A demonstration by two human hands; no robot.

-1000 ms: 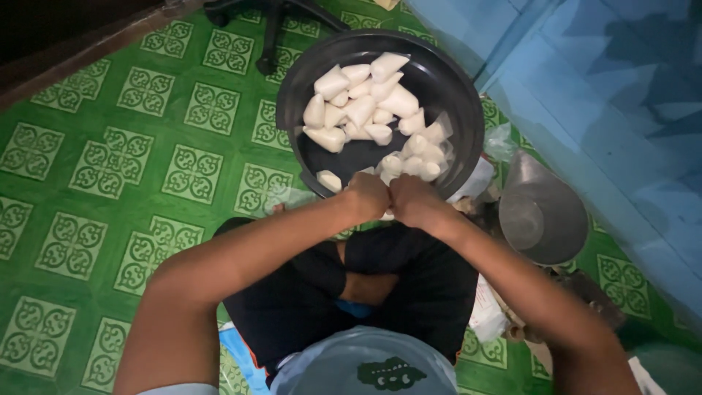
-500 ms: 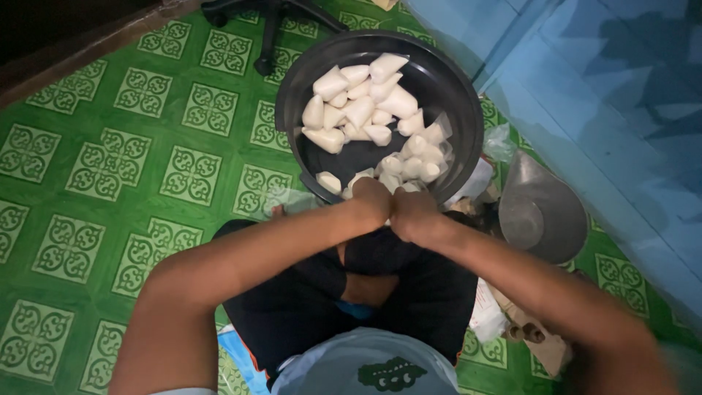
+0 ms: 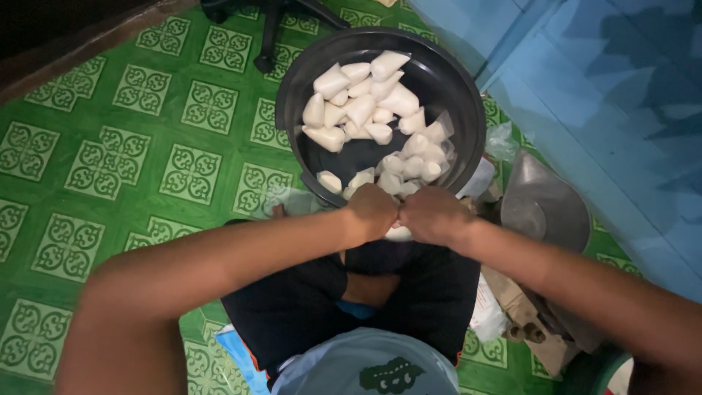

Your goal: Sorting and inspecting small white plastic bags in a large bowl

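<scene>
Head view: black basin [image 3: 292, 88] of white packets [image 3: 358, 110], metal lid [image 3: 545, 208] beside.

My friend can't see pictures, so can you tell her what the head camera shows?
Two hands, the left hand and right hand, press together on a small white packet above the person's lap. Just beyond sits a black basin full of white filled pouches, on a green patterned floor.

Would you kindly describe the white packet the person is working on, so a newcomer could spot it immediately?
Start at the big black basin on the green patterned floor. Just below its near rim, the left hand and right hand meet, knuckles together. The white packet peeks out beneath them, outside the basin, unlike the other packets.
</scene>
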